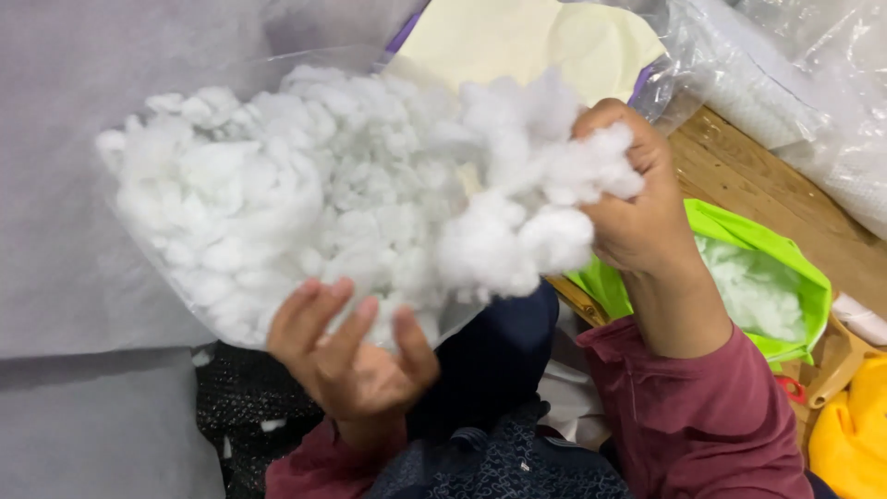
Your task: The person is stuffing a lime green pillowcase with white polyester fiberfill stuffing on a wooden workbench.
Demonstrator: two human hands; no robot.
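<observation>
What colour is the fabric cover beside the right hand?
Bright lime green; the fabric cover holds white stuffing and shows best in the head view, beside the right hand.

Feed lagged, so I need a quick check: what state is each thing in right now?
Clear bag: open, full of stuffing.
White stuffing: loose, fluffy, spilling from the bag's mouth.
Left hand: under the bag, fingers spread.
Right hand: closed on a tuft.
Green cover: open, partly stuffed.
</observation>
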